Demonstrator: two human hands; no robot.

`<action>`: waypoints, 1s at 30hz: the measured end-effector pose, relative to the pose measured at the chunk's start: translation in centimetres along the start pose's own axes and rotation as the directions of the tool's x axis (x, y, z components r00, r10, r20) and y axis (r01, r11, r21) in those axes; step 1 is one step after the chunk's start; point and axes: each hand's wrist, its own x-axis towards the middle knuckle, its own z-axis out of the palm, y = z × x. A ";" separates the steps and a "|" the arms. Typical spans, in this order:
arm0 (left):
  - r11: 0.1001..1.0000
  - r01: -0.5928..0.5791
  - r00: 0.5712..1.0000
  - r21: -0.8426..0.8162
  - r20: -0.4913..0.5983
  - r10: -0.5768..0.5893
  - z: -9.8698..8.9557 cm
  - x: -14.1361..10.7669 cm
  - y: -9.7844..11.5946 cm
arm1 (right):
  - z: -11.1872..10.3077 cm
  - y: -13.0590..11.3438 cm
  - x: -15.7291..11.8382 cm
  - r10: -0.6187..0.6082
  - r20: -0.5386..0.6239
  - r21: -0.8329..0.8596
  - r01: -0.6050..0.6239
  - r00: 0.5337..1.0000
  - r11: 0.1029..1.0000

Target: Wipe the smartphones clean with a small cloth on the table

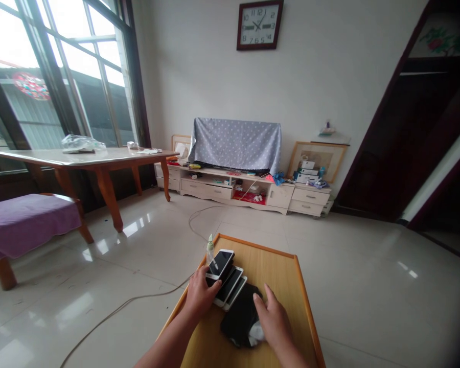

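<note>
My left hand [202, 292] is closed around the near left end of a white smartphone [222, 260], its thumb on the near edge. This phone lies at the top of several stacked smartphones, with a white-framed phone [232, 285] fanned out to the right below it. My right hand [273, 316] is beside a black cloth [239, 312], thumb and forefinger apart, and nothing shows between them. A white patch [256, 333] shows at the cloth's near right part, by my right hand. Behind the phones stands a clear bottle [210, 246] with a pale green top.
All this lies on a small wooden table [270, 255] with a raised orange-brown rim. A cable [134, 301] runs over the tiled floor at left. Further off are a large table [115, 156], a purple-covered stool [30, 220] and a low cabinet [207, 190].
</note>
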 end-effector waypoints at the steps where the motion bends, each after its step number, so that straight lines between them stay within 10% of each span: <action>1: 1.000 -0.007 1.000 -0.002 -0.006 0.007 0.0 -0.1 0.0 | -0.4 -0.1 0.5 0.007 0.014 -0.023 -0.007 1.000 1.000; 14: 0.997 -0.065 0.985 0.030 -0.157 0.069 -1.1 -6.2 0.3 | -1.4 -0.8 -0.2 -0.002 0.147 -0.180 0.029 0.989 0.983; 30: 0.978 -0.210 0.960 0.015 0.190 0.204 -3.9 -16.1 1.2 | 0.1 -1.7 -8.3 -0.094 0.139 -0.173 0.118 0.986 0.978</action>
